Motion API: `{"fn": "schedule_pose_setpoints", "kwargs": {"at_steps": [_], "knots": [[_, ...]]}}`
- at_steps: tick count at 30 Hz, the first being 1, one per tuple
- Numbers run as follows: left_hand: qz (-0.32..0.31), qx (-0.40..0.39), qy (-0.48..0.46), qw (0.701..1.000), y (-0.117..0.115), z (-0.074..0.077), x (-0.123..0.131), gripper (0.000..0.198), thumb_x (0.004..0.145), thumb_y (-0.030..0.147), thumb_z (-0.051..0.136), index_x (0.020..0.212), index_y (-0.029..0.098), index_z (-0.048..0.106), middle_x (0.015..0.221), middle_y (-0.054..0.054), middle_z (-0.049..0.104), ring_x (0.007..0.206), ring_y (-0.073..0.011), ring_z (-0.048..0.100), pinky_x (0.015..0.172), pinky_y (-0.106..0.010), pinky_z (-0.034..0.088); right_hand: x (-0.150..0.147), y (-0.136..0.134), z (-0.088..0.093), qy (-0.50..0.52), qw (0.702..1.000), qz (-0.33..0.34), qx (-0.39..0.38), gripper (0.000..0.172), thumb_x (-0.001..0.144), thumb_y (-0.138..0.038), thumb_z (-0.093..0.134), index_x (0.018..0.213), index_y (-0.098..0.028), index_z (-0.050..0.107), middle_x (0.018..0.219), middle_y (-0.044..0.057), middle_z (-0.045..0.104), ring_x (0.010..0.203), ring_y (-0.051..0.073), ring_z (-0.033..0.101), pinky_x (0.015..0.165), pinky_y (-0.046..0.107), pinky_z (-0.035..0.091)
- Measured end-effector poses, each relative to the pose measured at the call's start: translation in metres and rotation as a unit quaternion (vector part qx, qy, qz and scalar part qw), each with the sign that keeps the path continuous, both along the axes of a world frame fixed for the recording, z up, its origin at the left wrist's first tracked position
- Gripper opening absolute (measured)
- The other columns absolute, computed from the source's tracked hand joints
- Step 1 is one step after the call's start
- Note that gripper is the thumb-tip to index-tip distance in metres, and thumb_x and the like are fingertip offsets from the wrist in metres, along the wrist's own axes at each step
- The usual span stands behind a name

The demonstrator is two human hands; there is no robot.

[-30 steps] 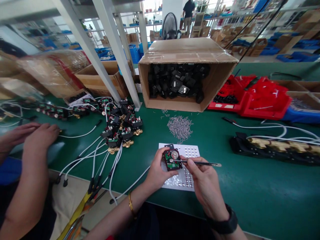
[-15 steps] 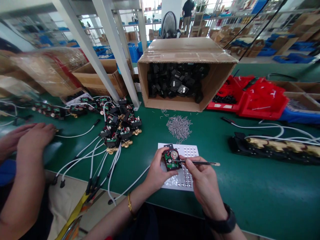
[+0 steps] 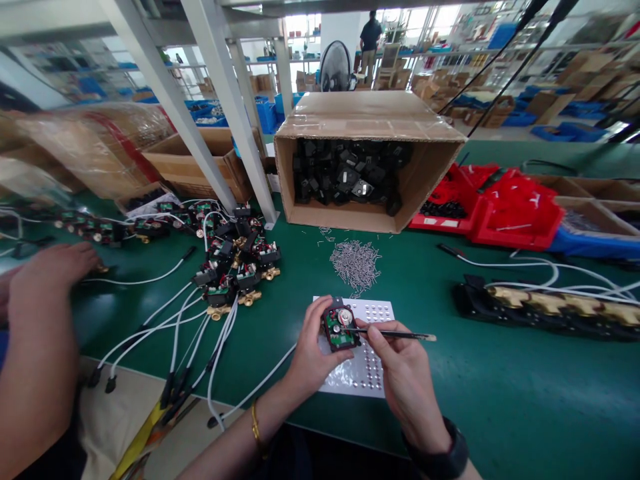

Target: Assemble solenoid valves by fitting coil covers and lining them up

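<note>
My left hand [image 3: 313, 350] is closed around the edges of a small black actuator housing [image 3: 341, 327], tilted toward me. Its open side shows a green circuit board and a round metal gear-like part. In my right hand [image 3: 405, 367] is a pair of slim black tweezers [image 3: 400, 333], pinched like a pen. Their thin tip reaches over the board near a small round silver part; whether it touches cannot be made out. Beneath both hands lies a white sheet [image 3: 377, 312] with rows of small round silver pieces, partly covered by the hands and housing.
Behind the sheet is a pile of small metal pins [image 3: 355, 265], then a cardboard box [image 3: 370, 110] of black housings. Cabled assemblies with brass fittings [image 3: 237, 267] crowd the left, near another person's hand [image 3: 65, 267]. Red bins [image 3: 517, 213] and a brass-fitted row [image 3: 555, 303] stand right.
The view has shifted slightly, so the bench appears a little lower. My hands keep the housing and tweezers in nearly the same pose. The other person's hand at left has moved slightly.
</note>
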State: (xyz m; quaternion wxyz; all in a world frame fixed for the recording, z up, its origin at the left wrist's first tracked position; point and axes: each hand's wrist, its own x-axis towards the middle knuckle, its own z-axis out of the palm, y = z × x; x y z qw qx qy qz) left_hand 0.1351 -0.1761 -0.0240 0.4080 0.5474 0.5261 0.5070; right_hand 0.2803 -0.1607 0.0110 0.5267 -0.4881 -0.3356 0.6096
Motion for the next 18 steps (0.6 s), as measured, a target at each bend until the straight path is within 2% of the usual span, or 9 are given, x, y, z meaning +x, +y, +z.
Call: {"fn": "schedule_pose_setpoints", "kwargs": {"at_steps": [4, 7, 11, 15, 18], "knots": [[-0.007, 0.002, -0.096, 0.995, 0.000, -0.006, 0.003, 0.082, 0.061, 0.013, 0.077, 0.128, 0.027, 0.031, 0.131, -0.008, 0.043, 0.123, -0.0255, 0.042, 0.105, -0.044, 0.034, -0.002, 0.002, -0.001, -0.002, 1.000, 0.002, 0.002, 0.021, 0.068, -0.035, 0.075, 0.077, -0.019, 0.063, 0.088, 0.005, 0.070, 0.087, 0.022, 0.062, 0.082, 0.037, 0.044], [-0.003, 0.013, -0.107, 0.994, 0.000, -0.010, 0.004, 0.079, 0.061, 0.016, 0.078, 0.125, 0.026, 0.034, 0.129, -0.008, 0.043, 0.122, -0.0253, 0.043, 0.103, -0.042, 0.036, -0.002, 0.003, -0.002, -0.013, 1.000, -0.001, 0.009, 0.021, 0.068, -0.035, 0.074, 0.076, -0.018, 0.063, 0.087, 0.006, 0.070, 0.087, 0.023, 0.063, 0.083, 0.037, 0.044], [-0.004, 0.064, -0.065, 0.996, 0.002, -0.014, 0.003, 0.069, 0.065, 0.021, 0.076, 0.121, 0.024, 0.037, 0.129, -0.010, 0.042, 0.123, -0.0270, 0.042, 0.103, -0.047, 0.034, -0.001, 0.006, -0.002, -0.016, 1.000, 0.001, 0.007, 0.021, 0.069, -0.035, 0.074, 0.077, -0.018, 0.063, 0.088, 0.006, 0.070, 0.086, 0.023, 0.063, 0.083, 0.038, 0.045], [-0.014, 0.115, 0.020, 0.993, 0.002, -0.012, 0.001, 0.050, 0.073, 0.023, 0.070, 0.113, 0.025, 0.041, 0.129, -0.010, 0.041, 0.123, -0.0279, 0.041, 0.100, -0.051, 0.035, -0.004, 0.007, -0.004, -0.032, 0.999, 0.002, 0.002, 0.021, 0.070, -0.036, 0.072, 0.077, -0.019, 0.063, 0.088, 0.007, 0.070, 0.086, 0.024, 0.063, 0.081, 0.038, 0.047], [-0.014, 0.119, 0.073, 0.990, 0.001, -0.009, -0.001, 0.039, 0.076, 0.023, 0.066, 0.109, 0.026, 0.047, 0.131, -0.008, 0.041, 0.124, -0.0276, 0.040, 0.101, -0.050, 0.034, -0.004, -0.002, 0.001, -0.096, 0.995, 0.002, 0.032, 0.018, 0.071, -0.036, 0.071, 0.076, -0.021, 0.064, 0.088, 0.007, 0.070, 0.086, 0.026, 0.064, 0.081, 0.042, 0.048]]}}
